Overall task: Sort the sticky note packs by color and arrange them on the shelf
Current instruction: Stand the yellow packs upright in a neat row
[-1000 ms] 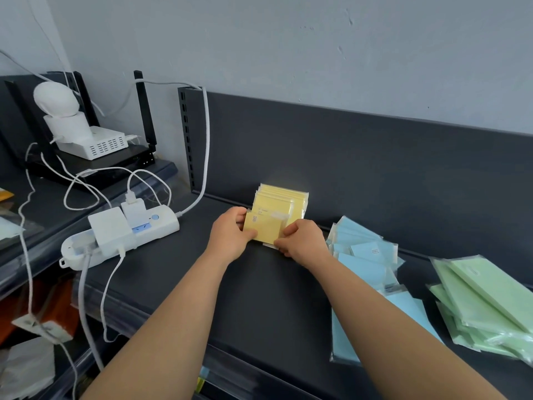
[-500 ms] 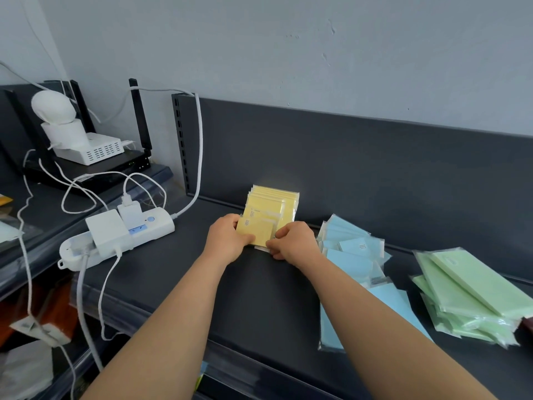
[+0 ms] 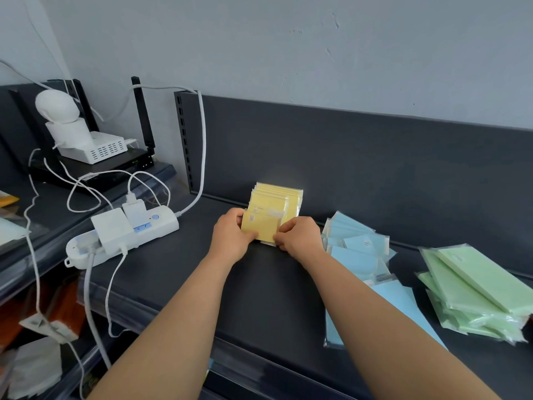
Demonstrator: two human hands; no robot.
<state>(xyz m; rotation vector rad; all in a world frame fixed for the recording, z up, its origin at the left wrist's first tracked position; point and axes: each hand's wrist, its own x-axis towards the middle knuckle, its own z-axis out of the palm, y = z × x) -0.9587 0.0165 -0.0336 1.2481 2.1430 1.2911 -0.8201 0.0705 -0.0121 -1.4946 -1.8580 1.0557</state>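
On the dark shelf (image 3: 259, 298) below a pale wall (image 3: 288, 53), the left hand (image 3: 230, 238) and right hand (image 3: 300, 238) pinch the front of the yellow packs (image 3: 271, 209) standing at its back. Rightward lie blue packs (image 3: 357, 249) and green packs (image 3: 473, 293); a power strip (image 3: 121, 235) sits left.

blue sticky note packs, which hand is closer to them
Right. The right hand grips the yellow packs just left of the blue packs; the left hand holds the yellow packs' other edge, farther off.
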